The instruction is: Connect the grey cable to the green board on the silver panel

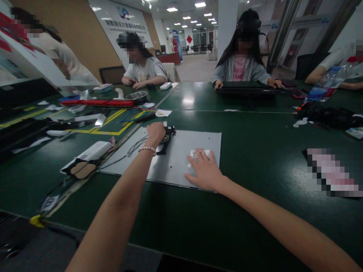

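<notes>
1. The left hand is curled into a fist over a small black circuit part; whether it actually pinches the part cannot be told
2. The right hand lies flat, fingers spread, on the grey metal panel, just beside a white label
3. Thin wires trail leftward from the fist

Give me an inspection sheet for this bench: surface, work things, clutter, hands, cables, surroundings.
Surface: dark green table, glossy.
Job's things: grey metal panel lying flat; small black circuit board at its far edge; white label.
Clutter: metal bowl, red tray, plastic bottle, paper scraps.
Grippers: left hand closed at the board; right hand flat, fingers on the label.
Cables: grey wires across the panel's left edge.
Surroundings: other people seated opposite.
</notes>
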`<state>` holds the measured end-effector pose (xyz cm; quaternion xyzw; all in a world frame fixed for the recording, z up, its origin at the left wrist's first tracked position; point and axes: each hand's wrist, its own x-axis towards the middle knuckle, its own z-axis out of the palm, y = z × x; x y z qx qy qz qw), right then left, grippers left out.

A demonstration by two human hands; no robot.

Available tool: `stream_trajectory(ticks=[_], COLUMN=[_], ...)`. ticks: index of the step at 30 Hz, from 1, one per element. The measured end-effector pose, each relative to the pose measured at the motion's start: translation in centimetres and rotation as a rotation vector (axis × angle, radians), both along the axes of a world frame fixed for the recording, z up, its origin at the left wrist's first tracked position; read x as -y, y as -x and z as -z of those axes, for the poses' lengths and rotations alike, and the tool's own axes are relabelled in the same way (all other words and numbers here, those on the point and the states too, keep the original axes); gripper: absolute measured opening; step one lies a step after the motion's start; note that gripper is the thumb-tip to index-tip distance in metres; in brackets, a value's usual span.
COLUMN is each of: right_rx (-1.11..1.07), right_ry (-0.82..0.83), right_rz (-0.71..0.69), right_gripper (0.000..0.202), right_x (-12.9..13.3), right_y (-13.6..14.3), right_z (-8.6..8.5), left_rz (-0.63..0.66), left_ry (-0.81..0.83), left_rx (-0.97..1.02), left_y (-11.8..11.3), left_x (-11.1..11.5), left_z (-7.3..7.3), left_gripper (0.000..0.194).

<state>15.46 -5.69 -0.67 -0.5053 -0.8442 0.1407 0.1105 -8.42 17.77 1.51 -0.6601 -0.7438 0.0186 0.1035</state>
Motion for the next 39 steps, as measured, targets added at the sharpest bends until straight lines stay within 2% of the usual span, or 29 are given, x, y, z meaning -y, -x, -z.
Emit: stream_trajectory(ticks=[5, 12, 19, 23, 28, 32, 39], right_rx=[-0.002, -0.006, -0.016, -0.011, -0.001, -0.014, -0.120], right_ry=[0.019, 0.041, 0.054, 0.062, 0.072, 0.078, 0.161], right_rz=[-0.015, -0.021, -0.039, -0.040, -0.044, -0.055, -0.109], right_gripper=[0.081, 0.083, 0.086, 0.084, 0.083, 0.082, 0.077], right_x=[0.0, 0.0, 0.0, 0.1, 0.1, 0.2, -0.1], right_y=[0.0, 0.0, 0.0, -0.1, -0.1, -0.2, -1.1], right_z=[-0.2, -0.5, -0.4, -0.5, -0.5, -0.6, -0.6], left_rz=[0.022, -0.004, -0.107, -0.204, -0.251, -0.285, -0.250], left_ry=[-0.011, -0.056, -0.148, -0.133, -0.168, -0.120, -0.124], left_rx=[0.039, 0.199, 0.296, 0.375, 0.336, 0.304, 0.260], left_y=[0.5, 1.8, 5.6, 8.0, 10.0, 11.4, 12.4], left_x=[0.8, 2.5, 7.0, 8.5, 9.0, 8.8, 8.2], left_z=[-0.3, -0.9, -0.2, -0.1, 0.3, 0.9, 1.7], left_gripper=[0.039, 0.047, 0.058, 0.065, 0.063, 0.058, 0.051])
